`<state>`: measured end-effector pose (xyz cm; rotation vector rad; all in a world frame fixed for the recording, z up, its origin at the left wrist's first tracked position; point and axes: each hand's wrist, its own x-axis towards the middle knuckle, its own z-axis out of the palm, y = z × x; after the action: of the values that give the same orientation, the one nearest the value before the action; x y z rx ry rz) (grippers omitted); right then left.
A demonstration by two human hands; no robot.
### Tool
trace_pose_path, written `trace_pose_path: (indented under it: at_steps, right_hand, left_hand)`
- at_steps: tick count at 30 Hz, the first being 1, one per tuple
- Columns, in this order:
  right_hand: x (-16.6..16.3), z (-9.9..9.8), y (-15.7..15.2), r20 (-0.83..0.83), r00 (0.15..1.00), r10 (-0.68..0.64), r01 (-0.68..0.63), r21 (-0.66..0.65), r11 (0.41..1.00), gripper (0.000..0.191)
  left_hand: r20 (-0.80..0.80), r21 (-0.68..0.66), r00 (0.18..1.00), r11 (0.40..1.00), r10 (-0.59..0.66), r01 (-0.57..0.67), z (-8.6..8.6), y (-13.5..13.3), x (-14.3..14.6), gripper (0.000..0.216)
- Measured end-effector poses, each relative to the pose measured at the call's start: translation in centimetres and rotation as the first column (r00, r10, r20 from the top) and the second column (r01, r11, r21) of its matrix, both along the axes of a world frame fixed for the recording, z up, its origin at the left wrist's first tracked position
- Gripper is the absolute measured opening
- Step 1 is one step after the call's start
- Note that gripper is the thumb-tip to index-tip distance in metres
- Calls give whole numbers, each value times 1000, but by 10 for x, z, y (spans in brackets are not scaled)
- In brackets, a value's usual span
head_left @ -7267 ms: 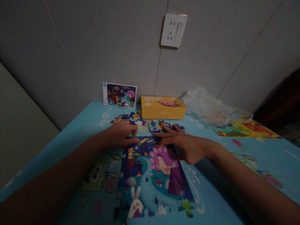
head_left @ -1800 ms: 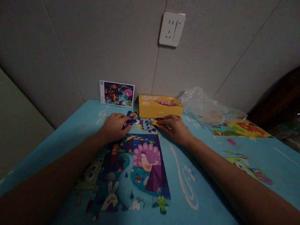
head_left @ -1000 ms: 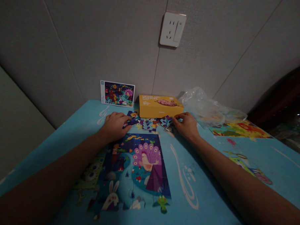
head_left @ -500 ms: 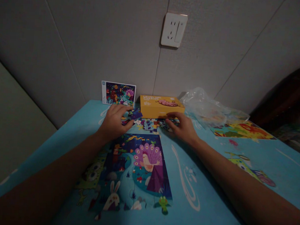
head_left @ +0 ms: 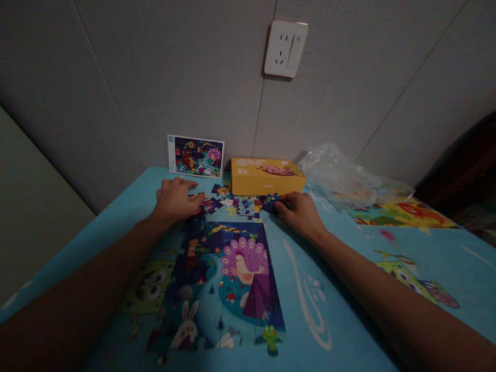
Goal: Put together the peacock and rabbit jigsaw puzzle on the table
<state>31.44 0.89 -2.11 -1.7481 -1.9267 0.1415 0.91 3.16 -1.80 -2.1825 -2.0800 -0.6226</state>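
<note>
A partly built jigsaw puzzle (head_left: 231, 278) with a peacock and a rabbit lies on the blue cartoon tablecloth (head_left: 350, 300). Loose puzzle pieces (head_left: 234, 203) are scattered between it and a yellow box (head_left: 267, 177). My left hand (head_left: 174, 199) lies palm down at the left end of the loose pieces, its fingertips touching a piece. My right hand (head_left: 300, 210) is at their right end, its fingers curled and pinched on a dark blue puzzle piece (head_left: 271, 202).
A reference picture card (head_left: 195, 156) leans against the wall behind the pieces. A crumpled clear plastic bag (head_left: 347, 179) and a colourful sheet (head_left: 403, 212) lie at the back right. A wall socket (head_left: 285, 49) is above the box.
My left hand has come down and left from near the picture card and now rests flat on the pieces. My right hand has closed on a dark blue piece at the right end.
</note>
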Motion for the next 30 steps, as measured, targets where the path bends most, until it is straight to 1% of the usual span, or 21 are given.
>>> trace_pose_path:
  at_steps: [1,2,3,5,7,11,12,14,17,20,23,25,28,30]
  right_hand:
    - [2,-1,2,58,998,-34,34,2,999,24]
    - [3,-2,2,92,994,-63,62,19,998,25]
    - [4,-3,3,108,990,-91,86,47,995,27]
    - [3,-6,2,110,987,-116,105,97,990,33]
    - [2,-8,2,101,989,-104,91,124,988,35]
    - [0,-9,0,64,997,-37,23,206,978,32]
    - [0,-9,-1,56,998,-14,1,228,974,31]
    - [-2,-8,-2,46,998,32,-43,245,968,29]
    - [-4,-6,-4,36,996,80,-86,238,967,27]
    - [-4,-7,-4,31,996,87,-92,223,970,26]
    - [-2,-7,-3,27,995,91,-95,212,973,25]
    - [-1,-7,-3,28,994,105,-109,210,972,24]
    - [-1,-6,-3,30,992,122,-126,210,970,23]
    - [-1,-6,-3,31,992,122,-125,209,970,22]
  left_hand:
    - [-27,-82,999,996,33,-35,0,2,-1,54]
    - [-51,-141,998,989,38,-45,0,2,-1,53]
    - [-64,-174,998,984,29,-40,1,2,-1,51]
    - [-57,-191,998,981,6,-17,3,0,2,46]
    - [-10,-191,1000,981,-17,15,5,-1,3,46]
    - [128,-145,990,986,-63,81,4,-1,3,55]
    - [135,-129,987,986,-85,102,4,-1,2,54]
    - [99,-98,989,988,-114,123,4,0,1,49]
    - [48,-58,997,996,-67,70,6,0,-1,46]
    - [88,-19,996,1000,8,-6,7,-1,-4,45]
    - [136,-12,988,998,70,-69,8,0,-6,45]
    - [139,-18,985,995,103,-102,8,1,-6,46]
    - [104,-56,991,995,89,-84,9,0,-3,46]
    - [33,-100,997,993,65,-62,11,-5,1,50]
